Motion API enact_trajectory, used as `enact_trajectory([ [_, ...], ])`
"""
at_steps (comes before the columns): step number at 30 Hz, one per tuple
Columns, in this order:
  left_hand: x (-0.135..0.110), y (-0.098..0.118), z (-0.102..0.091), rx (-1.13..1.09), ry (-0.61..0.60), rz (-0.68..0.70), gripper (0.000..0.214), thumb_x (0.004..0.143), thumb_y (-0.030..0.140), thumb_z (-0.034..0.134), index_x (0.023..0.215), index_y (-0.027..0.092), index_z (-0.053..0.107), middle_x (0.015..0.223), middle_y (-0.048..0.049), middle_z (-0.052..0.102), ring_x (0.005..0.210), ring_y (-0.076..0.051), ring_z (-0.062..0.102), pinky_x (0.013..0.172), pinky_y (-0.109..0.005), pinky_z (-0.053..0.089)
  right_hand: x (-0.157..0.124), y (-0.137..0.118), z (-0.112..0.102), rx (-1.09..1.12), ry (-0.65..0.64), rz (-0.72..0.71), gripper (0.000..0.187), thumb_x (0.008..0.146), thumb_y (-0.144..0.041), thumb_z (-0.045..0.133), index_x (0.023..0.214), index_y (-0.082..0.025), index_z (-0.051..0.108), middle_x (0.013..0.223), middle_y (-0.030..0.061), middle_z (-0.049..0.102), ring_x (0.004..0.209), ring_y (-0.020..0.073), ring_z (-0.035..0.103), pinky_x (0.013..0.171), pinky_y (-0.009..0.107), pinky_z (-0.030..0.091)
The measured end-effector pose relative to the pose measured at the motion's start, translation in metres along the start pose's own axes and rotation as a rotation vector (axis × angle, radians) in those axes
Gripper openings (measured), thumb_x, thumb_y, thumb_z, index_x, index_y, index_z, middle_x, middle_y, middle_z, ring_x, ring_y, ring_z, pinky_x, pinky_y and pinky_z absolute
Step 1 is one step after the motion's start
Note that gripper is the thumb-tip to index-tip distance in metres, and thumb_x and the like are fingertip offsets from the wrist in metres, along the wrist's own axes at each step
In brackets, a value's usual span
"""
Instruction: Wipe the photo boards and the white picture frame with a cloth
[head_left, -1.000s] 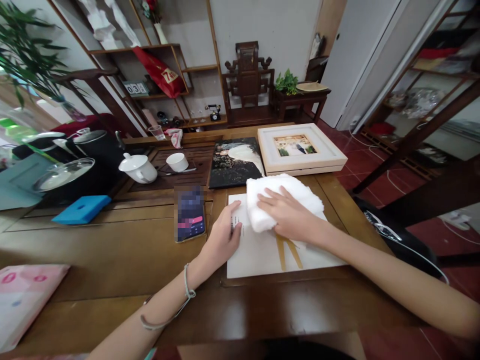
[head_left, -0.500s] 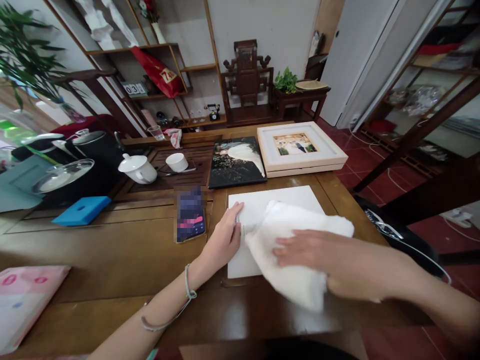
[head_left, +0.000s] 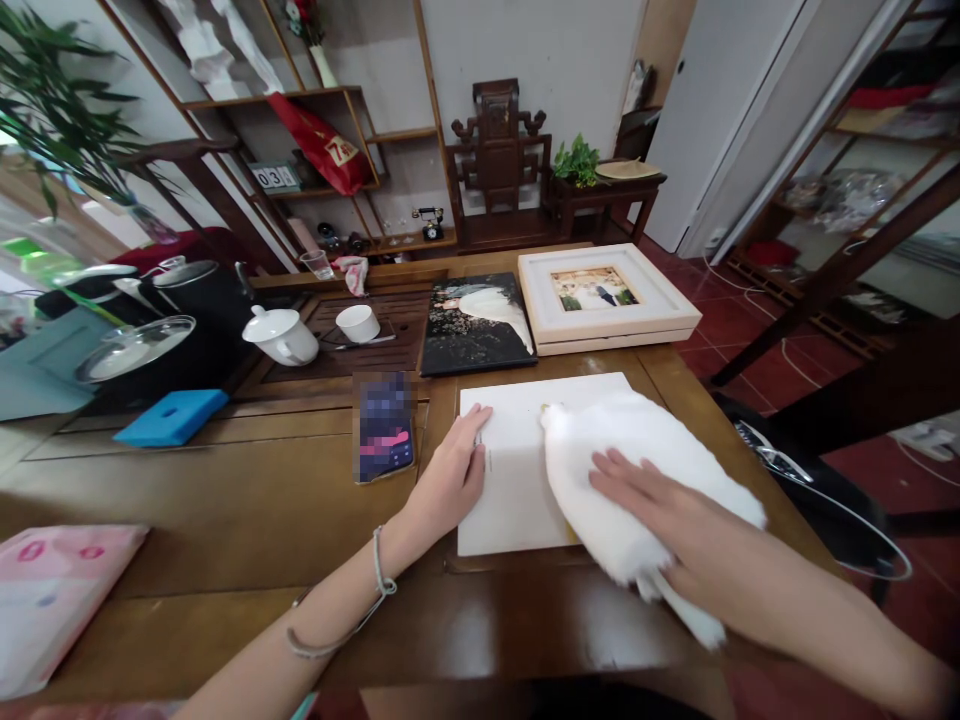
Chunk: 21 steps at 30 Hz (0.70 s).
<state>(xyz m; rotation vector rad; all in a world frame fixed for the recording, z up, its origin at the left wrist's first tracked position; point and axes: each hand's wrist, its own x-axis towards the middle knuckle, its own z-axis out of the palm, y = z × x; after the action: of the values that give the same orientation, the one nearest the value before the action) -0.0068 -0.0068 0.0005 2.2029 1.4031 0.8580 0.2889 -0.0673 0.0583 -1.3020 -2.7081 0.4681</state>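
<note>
A white flat board (head_left: 516, 470) lies on the wooden table (head_left: 225, 500) in front of me. My left hand (head_left: 450, 480) rests flat on its left edge, fingers stretched out, holding it down. My right hand (head_left: 660, 510) lies flat with spread fingers on a white fluffy towel (head_left: 637, 460) that covers the right part of the board. A smartphone (head_left: 385, 426) with a lit screen lies just left of my left hand.
Behind the board lie a dark photo print (head_left: 476, 322) and a white framed photo (head_left: 606, 295). A tea tray holds a white teapot (head_left: 279, 335) and cup (head_left: 357, 322). A blue pad (head_left: 172, 416), pots and a pink packet (head_left: 52, 590) sit at left. Cables (head_left: 825, 480) hang at the table's right edge.
My right hand swept the towel from the board's upper middle down to its near edge, then over to the right side. My left hand stayed on the left edge.
</note>
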Motion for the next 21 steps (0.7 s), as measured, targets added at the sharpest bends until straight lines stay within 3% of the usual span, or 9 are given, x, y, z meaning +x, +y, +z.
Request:
enact_trajectory([
  [3, 0.000, 0.000, 0.000, 0.004, -0.004, 0.003, 0.047, 0.096, 0.015, 0.037, 0.142, 0.013, 0.041, 0.150, -0.0208, 0.047, 0.144, -0.029, 0.039, 0.119, -0.056, 0.032, -0.036, -0.014, 0.000, -0.046, 0.010, -0.100, 0.102, 0.050, 0.003, 0.045, 0.148, -0.025, 0.045, 0.154, 0.0040, 0.043, 0.134, 0.0264, 0.050, 0.107, 0.039, 0.048],
  [6, 0.000, 0.000, 0.000, 0.015, -0.006, 0.006, 0.046, 0.096, 0.015, 0.038, 0.142, 0.013, 0.041, 0.150, -0.0209, 0.047, 0.144, -0.030, 0.039, 0.119, -0.055, 0.033, -0.040, -0.008, -0.006, 0.001, -0.010, -0.073, 0.103, 0.050, 0.002, 0.046, 0.146, -0.035, 0.046, 0.148, -0.0017, 0.051, 0.125, 0.0268, 0.058, 0.100, 0.039, 0.055],
  [8, 0.000, -0.001, 0.000, 0.014, 0.000, 0.013, 0.046, 0.096, 0.015, 0.038, 0.142, 0.014, 0.041, 0.149, -0.0204, 0.047, 0.143, -0.030, 0.040, 0.118, -0.056, 0.035, -0.021, 0.003, -0.013, 0.047, -0.036, 0.037, 0.096, 0.055, 0.000, 0.048, 0.144, -0.035, 0.049, 0.142, 0.0001, 0.057, 0.123, 0.0293, 0.060, 0.097, 0.043, 0.056],
  [11, 0.000, -0.001, 0.000, 0.007, 0.011, 0.029, 0.046, 0.096, 0.015, 0.040, 0.142, 0.016, 0.042, 0.149, -0.0193, 0.048, 0.143, -0.030, 0.041, 0.117, -0.057, 0.035, 0.025, 0.021, -0.020, 0.095, -0.009, 0.154, 0.083, 0.064, -0.004, 0.050, 0.144, -0.027, 0.050, 0.143, 0.0076, 0.057, 0.127, 0.0329, 0.056, 0.102, 0.050, 0.050],
  [15, 0.000, -0.001, 0.000, 0.004, 0.000, 0.032, 0.046, 0.096, 0.015, 0.039, 0.141, 0.014, 0.042, 0.149, -0.0203, 0.048, 0.143, -0.030, 0.040, 0.118, -0.056, 0.034, 0.078, 0.045, -0.012, 0.101, 0.147, 0.106, 0.078, 0.069, -0.005, 0.050, 0.146, -0.017, 0.046, 0.150, 0.0122, 0.048, 0.141, 0.0320, 0.039, 0.114, 0.056, 0.034],
  [18, 0.001, 0.000, -0.001, -0.001, -0.010, 0.021, 0.046, 0.096, 0.015, 0.039, 0.141, 0.014, 0.042, 0.149, -0.0201, 0.048, 0.144, -0.030, 0.039, 0.118, -0.056, 0.033, 0.090, 0.055, -0.002, 0.032, 0.266, 0.044, 0.075, 0.072, -0.006, 0.049, 0.147, -0.016, 0.042, 0.151, 0.0152, 0.046, 0.143, 0.0298, 0.035, 0.117, 0.059, 0.026],
  [21, 0.001, 0.000, -0.001, -0.010, -0.008, 0.011, 0.046, 0.096, 0.015, 0.039, 0.141, 0.014, 0.042, 0.150, -0.0196, 0.047, 0.145, -0.030, 0.038, 0.119, -0.055, 0.033, 0.079, 0.048, 0.003, -0.077, 0.245, 0.057, 0.076, 0.071, -0.005, 0.047, 0.146, -0.014, 0.041, 0.149, 0.0175, 0.049, 0.141, 0.0299, 0.040, 0.114, 0.057, 0.034],
])
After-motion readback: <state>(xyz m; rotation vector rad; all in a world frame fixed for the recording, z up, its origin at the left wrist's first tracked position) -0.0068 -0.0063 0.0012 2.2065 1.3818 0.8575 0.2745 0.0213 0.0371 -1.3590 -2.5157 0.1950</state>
